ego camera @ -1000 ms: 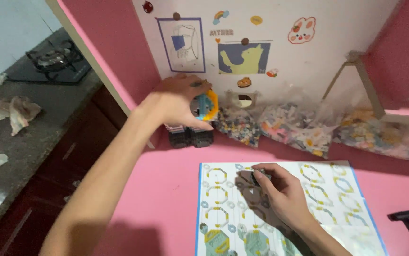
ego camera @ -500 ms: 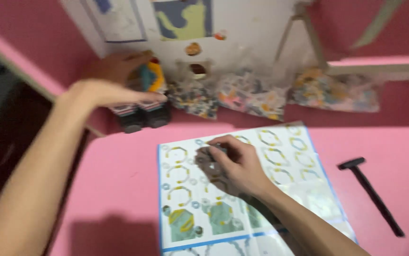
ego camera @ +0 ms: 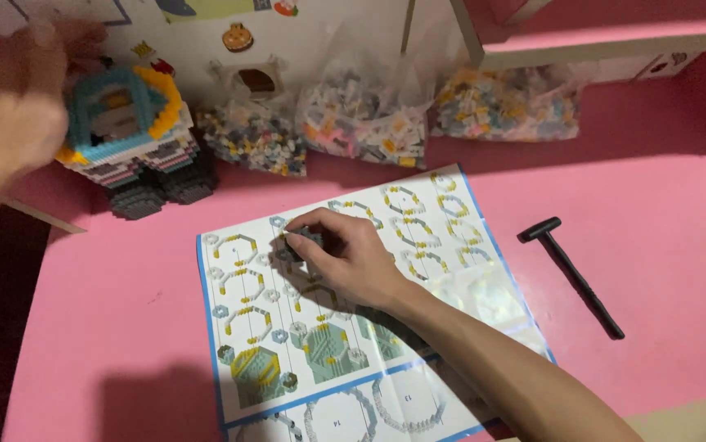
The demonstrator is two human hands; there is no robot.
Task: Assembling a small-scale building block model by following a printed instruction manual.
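The right hand [ego camera: 351,260] rests on the instruction sheet [ego camera: 345,327], fingers curled and closed around a small cluster of grey building bricks [ego camera: 302,241] pinched against the paper near its upper left. The sheet lies flat on the pink counter [ego camera: 124,327], printed with rows of ring-shaped build steps and a few larger block drawings lower down. The left hand [ego camera: 13,123] is blurred at the upper left, beside the brick model [ego camera: 128,139], a blocky figure in teal, yellow, white and dark grey standing at the counter's back edge; whether that hand grips it cannot be told. Three clear bags of loose bricks [ego camera: 365,119] lie along the wall behind the sheet. A black tool with a T-shaped head [ego camera: 570,274] lies on the counter right of the sheet, apart from it.
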